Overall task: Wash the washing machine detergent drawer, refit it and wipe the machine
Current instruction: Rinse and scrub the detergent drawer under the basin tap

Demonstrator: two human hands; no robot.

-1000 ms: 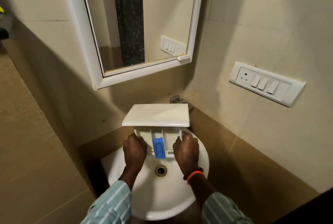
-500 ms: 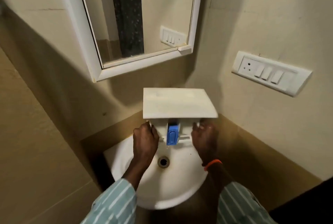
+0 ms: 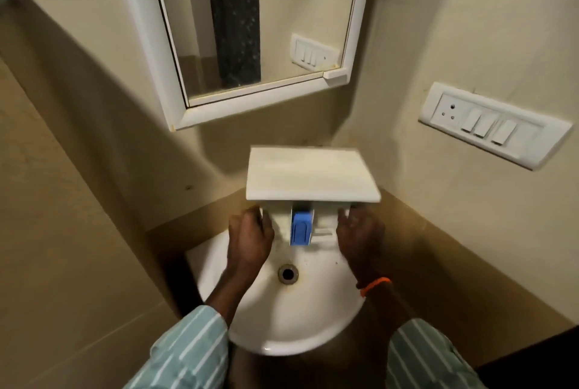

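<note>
I see the detergent drawer (image 3: 308,174) held over the back half of a white wash basin (image 3: 282,323) set in the corner of a beige-walled room, its wide front panel turned up towards me like a flat lid and its body hanging down beneath it. My left hand (image 3: 249,240) grips the drawer's left side wall, fingers curled round the edge just under the panel; my right hand (image 3: 360,233) does the same on the right side wall, fingers wrapped up to the panel's underside, so both are closed on the drawer rather than spread. Between the hands I can make out the white compartments and a blue insert (image 3: 300,228) standing in the middle one. The drawer sits above the basin's rear rim, and I cannot tell whether its lower end touches the bowl. The drain (image 3: 287,273) lies just in front of it, between my wrists, with some brownish staining round it. An orange band (image 3: 374,284) circles the right wrist, and both forearms wear green sleeves (image 3: 188,354) with pale stripes. Above the basin hangs a white-framed mirror (image 3: 250,28), and a white switch plate (image 3: 492,125) is fixed to the right-hand wall. The picture is slightly blurred.
</note>
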